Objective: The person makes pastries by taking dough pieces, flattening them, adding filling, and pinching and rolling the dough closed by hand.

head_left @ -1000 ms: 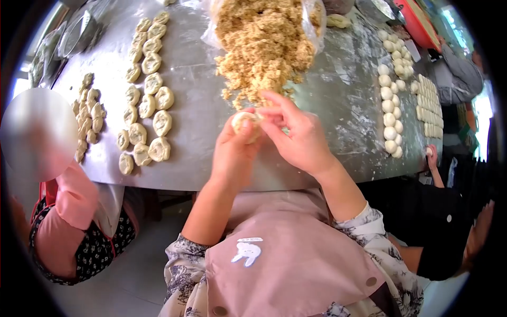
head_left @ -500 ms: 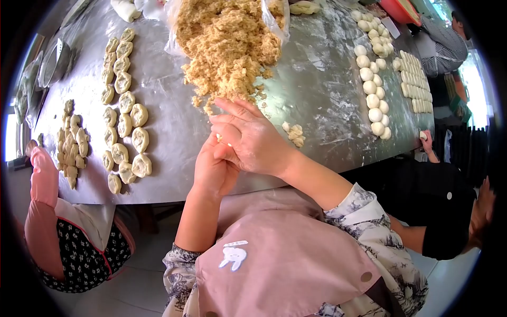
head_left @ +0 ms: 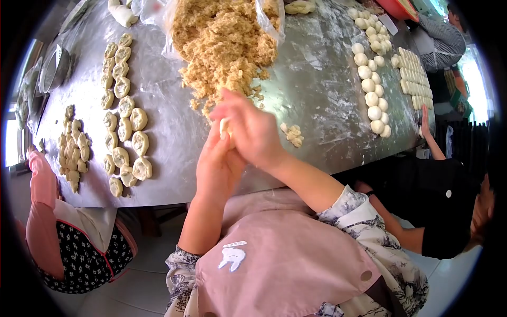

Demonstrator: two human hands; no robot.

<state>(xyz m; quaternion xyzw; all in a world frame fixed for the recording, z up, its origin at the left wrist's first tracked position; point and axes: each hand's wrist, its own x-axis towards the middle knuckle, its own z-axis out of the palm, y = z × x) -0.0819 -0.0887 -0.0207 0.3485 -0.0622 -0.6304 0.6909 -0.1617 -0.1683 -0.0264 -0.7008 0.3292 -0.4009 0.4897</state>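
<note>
Held pale dough piece (head_left: 224,128), mostly hidden, in curled left hand (head_left: 216,161), under blurred, partly bent right hand (head_left: 255,133) of indeterminable grip, above tabletop (head_left: 330,108), near crumbly tan heap (head_left: 227,47).

The held dough (head_left: 225,128) is cream, the crumb heap (head_left: 227,47) golden-brown.

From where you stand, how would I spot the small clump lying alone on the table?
On the metal table, find the big tan crumbly heap at top middle. Below and right of it, beside the person's right hand, lies the small clump. Pale and knobbly, it differs from the smooth round balls further right.
</note>
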